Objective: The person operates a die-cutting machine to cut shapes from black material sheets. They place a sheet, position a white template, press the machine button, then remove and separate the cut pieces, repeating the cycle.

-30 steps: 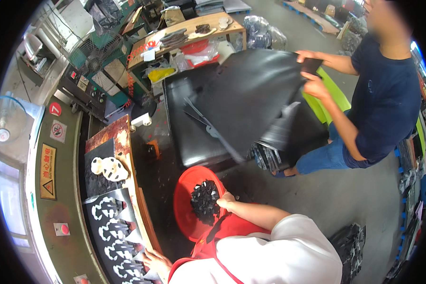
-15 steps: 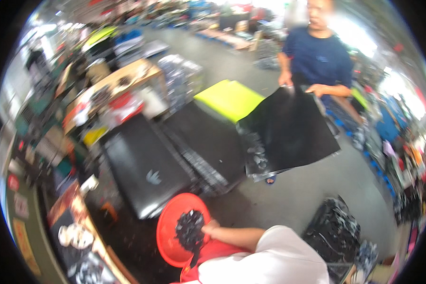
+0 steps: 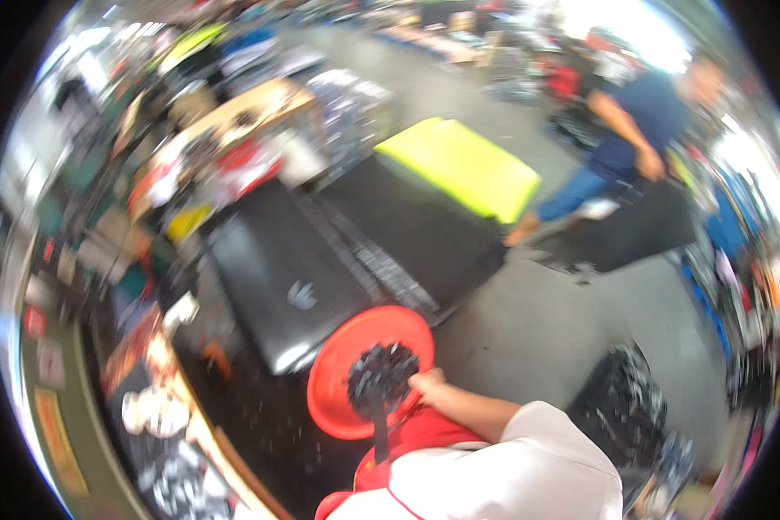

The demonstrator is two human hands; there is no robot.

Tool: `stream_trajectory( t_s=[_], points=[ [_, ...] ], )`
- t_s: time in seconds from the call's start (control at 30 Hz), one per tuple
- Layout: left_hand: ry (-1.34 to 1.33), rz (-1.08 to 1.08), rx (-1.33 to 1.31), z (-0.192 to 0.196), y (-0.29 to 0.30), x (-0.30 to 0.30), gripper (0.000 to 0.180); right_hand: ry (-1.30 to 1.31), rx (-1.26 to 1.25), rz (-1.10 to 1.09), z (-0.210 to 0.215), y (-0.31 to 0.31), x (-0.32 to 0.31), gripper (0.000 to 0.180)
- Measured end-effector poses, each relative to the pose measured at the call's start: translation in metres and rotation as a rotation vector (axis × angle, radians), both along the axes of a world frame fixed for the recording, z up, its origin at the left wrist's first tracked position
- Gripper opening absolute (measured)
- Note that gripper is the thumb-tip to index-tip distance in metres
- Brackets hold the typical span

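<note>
A round red basin (image 3: 338, 390) sits just in front of my chest with a heap of small black parts (image 3: 381, 374) in it. My right hand (image 3: 431, 387) reaches over the basin's right rim, its fingers curled into the heap. A black strand hangs from the heap over the near rim. My left hand is out of the picture; only a red and white sleeve shows at the bottom edge. The whole picture is motion-blurred.
Flat black panels (image 3: 286, 269) and a yellow-green panel (image 3: 459, 165) lie on the floor ahead. A person in a dark blue shirt (image 3: 637, 130) stands at the right beside a black sheet (image 3: 624, 230). A bench (image 3: 147, 416) with white and black pieces runs along the left.
The view has swung around. The other person has carried the black sheet off to the right, uncovering the yellow-green panel. My right hand stays on the heap in the basin.
</note>
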State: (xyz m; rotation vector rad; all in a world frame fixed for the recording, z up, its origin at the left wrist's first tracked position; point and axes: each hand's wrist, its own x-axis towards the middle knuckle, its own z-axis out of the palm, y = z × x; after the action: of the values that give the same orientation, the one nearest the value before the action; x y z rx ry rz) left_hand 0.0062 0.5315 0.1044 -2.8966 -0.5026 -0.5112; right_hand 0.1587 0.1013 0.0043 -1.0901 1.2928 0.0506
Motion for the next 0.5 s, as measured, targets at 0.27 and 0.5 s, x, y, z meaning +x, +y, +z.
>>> stream_trajectory(
  t_s=[0.27,0.5],
  points=[
    [0.218,0.316,-0.116,0.023,-0.018,-0.031,0.082,-0.122,0.299,0.033,0.006,-0.015,0.097,0.036],
    [0.248,0.348,-0.16,0.05,-0.039,-0.012,0.076,-0.201,0.236,0.023,-0.037,0.033,0.264,0.038]
  ],
)
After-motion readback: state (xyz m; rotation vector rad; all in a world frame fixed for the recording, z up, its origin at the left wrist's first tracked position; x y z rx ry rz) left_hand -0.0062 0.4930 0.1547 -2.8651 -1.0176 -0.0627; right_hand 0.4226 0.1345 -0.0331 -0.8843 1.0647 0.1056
